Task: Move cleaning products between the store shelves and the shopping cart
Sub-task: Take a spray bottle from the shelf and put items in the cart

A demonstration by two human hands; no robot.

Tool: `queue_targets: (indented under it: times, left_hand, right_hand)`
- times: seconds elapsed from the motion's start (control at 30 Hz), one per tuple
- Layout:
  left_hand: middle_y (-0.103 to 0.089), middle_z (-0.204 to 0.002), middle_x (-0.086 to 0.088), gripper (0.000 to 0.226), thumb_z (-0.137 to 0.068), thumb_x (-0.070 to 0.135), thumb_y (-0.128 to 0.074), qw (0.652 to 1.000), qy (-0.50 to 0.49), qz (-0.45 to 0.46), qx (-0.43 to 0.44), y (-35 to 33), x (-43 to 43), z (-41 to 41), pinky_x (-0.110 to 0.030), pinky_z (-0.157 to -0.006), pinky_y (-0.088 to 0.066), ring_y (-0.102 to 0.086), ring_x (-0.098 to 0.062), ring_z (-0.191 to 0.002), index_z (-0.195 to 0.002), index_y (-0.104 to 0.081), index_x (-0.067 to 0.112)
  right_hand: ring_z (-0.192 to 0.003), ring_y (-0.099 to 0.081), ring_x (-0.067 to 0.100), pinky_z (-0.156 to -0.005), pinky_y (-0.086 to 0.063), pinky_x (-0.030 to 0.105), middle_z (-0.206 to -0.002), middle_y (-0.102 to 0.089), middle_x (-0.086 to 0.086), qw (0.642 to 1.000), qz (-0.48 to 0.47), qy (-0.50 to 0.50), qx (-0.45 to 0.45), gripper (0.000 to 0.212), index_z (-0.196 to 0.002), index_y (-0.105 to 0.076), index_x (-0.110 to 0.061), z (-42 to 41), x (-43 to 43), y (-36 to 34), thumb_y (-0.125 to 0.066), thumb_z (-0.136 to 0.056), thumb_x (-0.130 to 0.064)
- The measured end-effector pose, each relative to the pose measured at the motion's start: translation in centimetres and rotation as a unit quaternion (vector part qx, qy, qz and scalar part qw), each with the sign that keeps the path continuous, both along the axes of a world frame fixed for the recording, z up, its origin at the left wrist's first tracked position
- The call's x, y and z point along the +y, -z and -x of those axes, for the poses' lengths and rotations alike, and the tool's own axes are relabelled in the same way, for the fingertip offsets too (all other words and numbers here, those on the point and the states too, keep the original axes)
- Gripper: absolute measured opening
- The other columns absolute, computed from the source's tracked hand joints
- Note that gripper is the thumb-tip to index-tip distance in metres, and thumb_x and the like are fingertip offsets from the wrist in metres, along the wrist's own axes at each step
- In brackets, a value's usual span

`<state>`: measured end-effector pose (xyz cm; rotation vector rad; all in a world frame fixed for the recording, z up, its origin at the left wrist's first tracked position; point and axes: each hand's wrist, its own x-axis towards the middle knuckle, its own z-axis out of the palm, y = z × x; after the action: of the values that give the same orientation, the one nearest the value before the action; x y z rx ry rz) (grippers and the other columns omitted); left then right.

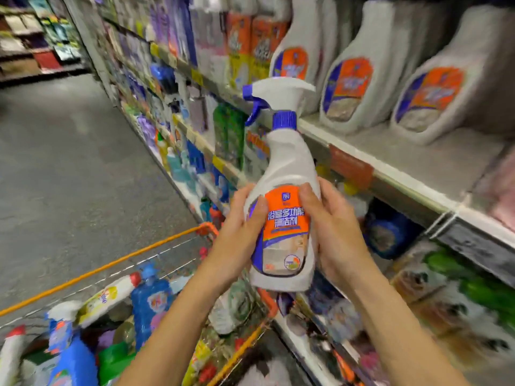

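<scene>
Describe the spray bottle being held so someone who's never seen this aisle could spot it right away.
Start at the orange-rimmed shopping cart at lower left beside the store shelves. Just right of it, the left hand and right hand grip a white spray bottle upright in mid-air. Unlike the shelved white jugs with similar orange labels, it has a white trigger head with blue trigger and collar.

Count, head view: one white spray bottle [284, 190] with orange label, held up between two hands: left hand [237, 232], right hand [334, 227]. Three large white jugs [348, 87] with orange labels on upper shelf [390, 151]. One shopping cart [111, 267]; contents blurred, uncounted.
</scene>
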<state>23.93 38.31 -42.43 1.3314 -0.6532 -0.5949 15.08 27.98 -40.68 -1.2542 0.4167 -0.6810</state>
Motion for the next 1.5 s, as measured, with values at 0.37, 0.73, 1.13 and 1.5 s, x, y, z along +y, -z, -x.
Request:
queue_targets:
  times: [0.37, 0.73, 1.13, 1.5]
  left_hand:
    - [-0.064, -0.102, 0.006, 0.034, -0.091, 0.037, -0.046, 0.974, 0.169, 0.064, -0.139, -9.1, -12.7, 2.9, -0.015, -0.073, -0.050, -0.065, 0.002, -0.085, -0.122, -0.044, 0.022]
    - [-0.060, -0.088, 0.006, 0.026, -0.103, 0.033, -0.039, 0.942, 0.191, -0.016, -0.274, -13.8, -19.8, 3.5, -0.018, -0.067, -0.052, -0.061, -0.004, -0.078, -0.109, -0.045, 0.008]
    - [-0.039, -0.105, -0.006, 0.028, -0.099, 0.033, -0.047, 0.909, 0.116, -0.113, -0.384, -12.1, -22.5, 2.0, -0.026, -0.082, -0.036, -0.043, -0.017, -0.097, -0.106, -0.043, 0.006]
    - [-0.018, -0.150, -0.018, 0.061, -0.096, 0.025, -0.054, 0.776, 0.023, -0.244, -0.581, -11.9, -23.1, 1.0, -0.042, -0.110, -0.020, -0.019, -0.037, -0.133, -0.144, -0.024, 0.003]
  right_hand:
    - [-0.081, -0.069, 0.023, -0.075, -0.059, 0.041, -0.097, -0.072, 0.015, 0.975, 0.040, 0.212, -0.050, 0.026, -0.111, -0.060, -0.003, 6.1, -8.1, -8.5, -0.054, -0.097, -0.025]
    - [-0.067, -0.068, 0.007, -0.061, -0.054, 0.024, -0.087, -0.069, 0.001, 0.939, 0.067, 0.324, -0.094, 0.020, -0.119, -0.054, -0.010, 6.4, -13.7, -11.3, -0.053, -0.099, -0.016]
    - [-0.108, -0.061, 0.009, -0.094, -0.052, 0.033, -0.122, -0.060, -0.003, 0.925, 0.225, 0.306, 0.008, 0.039, -0.134, -0.044, -0.022, 4.0, -17.1, -7.3, -0.057, -0.097, -0.027]
    - [-0.119, -0.056, 0.017, -0.093, -0.054, 0.032, -0.136, -0.050, 0.004, 0.933, 0.247, 0.261, 0.024, 0.051, -0.140, -0.034, -0.027, 3.0, -18.5, -6.5, -0.058, -0.096, -0.035]
